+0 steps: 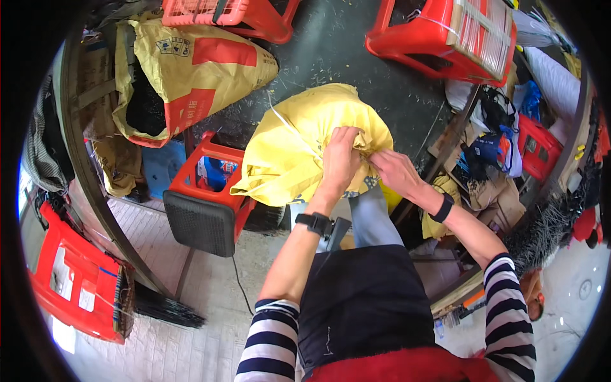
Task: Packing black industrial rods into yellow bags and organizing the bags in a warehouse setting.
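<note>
Red cloth [398,368] right up close, black apron [366,305] next, and now left hand [342,162], fingers curled, and right hand [396,170], fingertips pinching, both on bunched folds of the yellow sack [286,159] just beyond the lap, a red plastic stool [407,44] farther out

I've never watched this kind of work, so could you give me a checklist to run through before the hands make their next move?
1. Left hand on the yellow sack: ok, closed on its gathered material.
2. Right hand near the same gather: ok, its fingers reach in just beside the left hand.
3. Right hand's exact grip: cannot tell, fingertips partly hidden.
4. Yellow sack tied shut: cannot tell, hands cover the gather.
5. Red-panelled tan sack closed: not ok, its mouth gapes.
6. Red stool with black seat fully visible: not ok, the yellow sack hides part.
</note>
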A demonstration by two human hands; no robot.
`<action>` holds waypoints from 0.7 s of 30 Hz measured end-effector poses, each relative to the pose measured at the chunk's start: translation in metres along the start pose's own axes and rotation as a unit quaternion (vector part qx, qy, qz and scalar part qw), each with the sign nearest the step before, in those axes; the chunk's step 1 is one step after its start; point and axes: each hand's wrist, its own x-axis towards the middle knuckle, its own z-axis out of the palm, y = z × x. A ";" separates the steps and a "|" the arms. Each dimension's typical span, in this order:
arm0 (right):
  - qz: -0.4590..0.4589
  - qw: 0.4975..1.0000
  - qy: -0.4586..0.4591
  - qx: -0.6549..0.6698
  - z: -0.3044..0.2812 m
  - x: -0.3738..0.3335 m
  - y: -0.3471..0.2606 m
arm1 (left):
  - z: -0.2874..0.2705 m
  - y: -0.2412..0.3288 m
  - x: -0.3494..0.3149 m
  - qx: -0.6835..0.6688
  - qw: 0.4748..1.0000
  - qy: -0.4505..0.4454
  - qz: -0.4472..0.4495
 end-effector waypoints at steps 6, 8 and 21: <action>-0.193 0.969 -0.028 -0.151 0.010 0.005 0.002 | -0.018 0.001 -0.034 -0.022 0.999 0.027 -0.037; -0.227 0.957 -0.007 -0.178 0.010 0.006 0.006 | -0.018 -0.008 -0.038 0.005 1.000 0.016 0.000; -0.161 0.985 -0.064 -0.005 0.012 0.015 0.004 | -0.010 -0.025 -0.023 0.099 0.989 -0.016 0.109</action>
